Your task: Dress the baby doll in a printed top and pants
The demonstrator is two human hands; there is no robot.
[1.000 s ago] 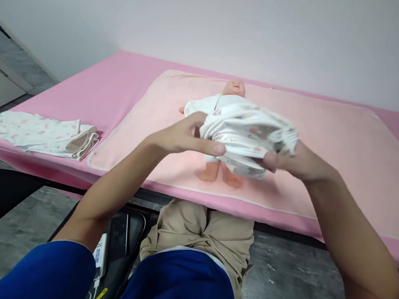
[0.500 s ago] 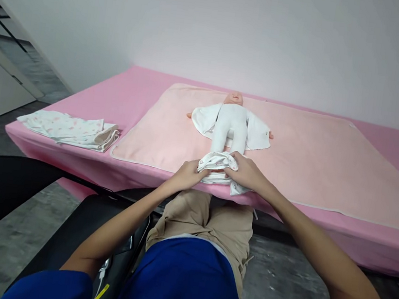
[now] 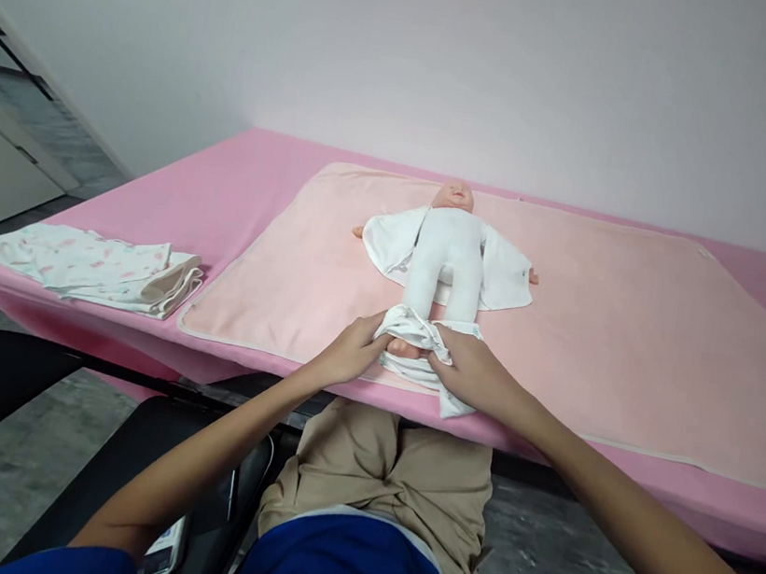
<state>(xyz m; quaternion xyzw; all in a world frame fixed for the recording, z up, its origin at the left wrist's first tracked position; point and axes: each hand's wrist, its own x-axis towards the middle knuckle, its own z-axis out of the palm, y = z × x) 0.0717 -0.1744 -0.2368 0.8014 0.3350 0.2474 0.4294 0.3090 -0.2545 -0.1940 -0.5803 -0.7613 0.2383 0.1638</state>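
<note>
A baby doll [image 3: 449,249] lies on its back with its head toward the wall. An open white top [image 3: 508,271] covers its arms and spreads out on both sides. Around its lower legs is a bunched pair of white baby pants [image 3: 412,327], with one bare foot [image 3: 404,349] showing through. My left hand [image 3: 355,347] pinches the left edge of the cloth. On the other side my right hand [image 3: 468,364] grips the cloth near the second foot, which is hidden. A loose part of the pants hangs below my right hand.
A peach mat [image 3: 296,247] lies under the doll on a pink-covered table [image 3: 242,179]. Folded patterned cloth [image 3: 96,263] sits at the table's left corner. A black chair [image 3: 110,477] carrying a small device [image 3: 163,550] stands at my left. Behind the table rises a wall [image 3: 454,70].
The pants now sit wrapped about the doll's lower legs, and a foot shows more clearly through the opening. Both hands keep hold of the cloth. My view has shifted slightly.
</note>
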